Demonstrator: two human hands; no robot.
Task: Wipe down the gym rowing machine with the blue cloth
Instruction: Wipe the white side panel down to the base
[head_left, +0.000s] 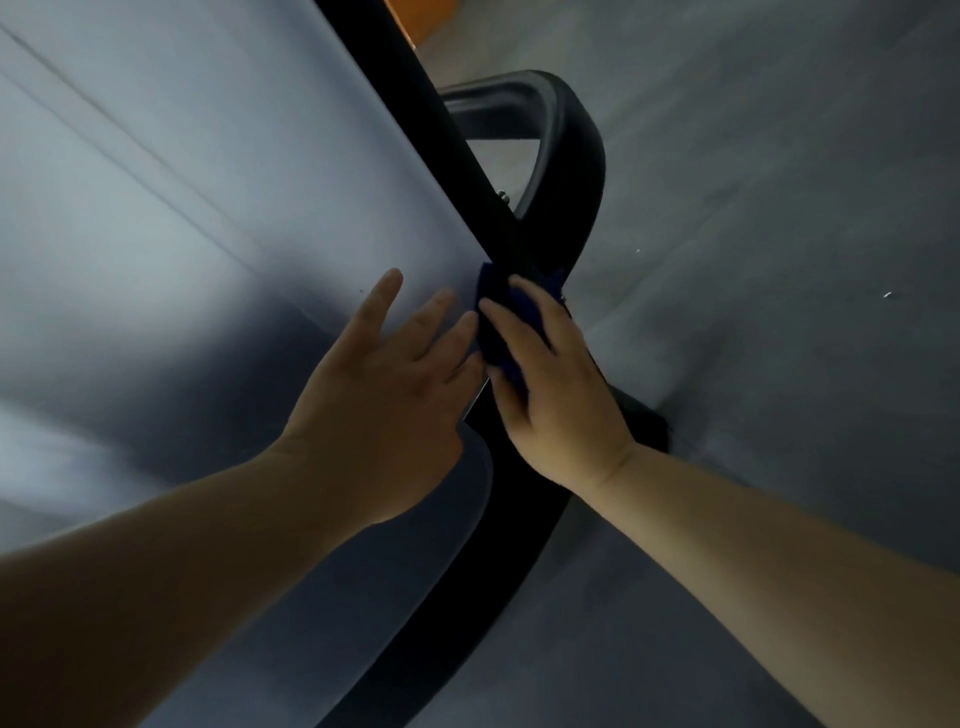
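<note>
Pressing the blue cloth onto the black frame bar of the rowing machine, the right hand is pinching the bunched fabric between thumb and curled fingers. The bar is running diagonally, from the top of the view down to the hands, then bending on toward the person. The left hand is lying flat, fingers straight and holding nothing, on the pale grey panel just left of the bar, its fingertips almost touching the cloth. A curved black loop is standing right of the bar, beyond the cloth. The right hand is sitting on the bar, so the stroke is probably going along the bar's length.
</note>
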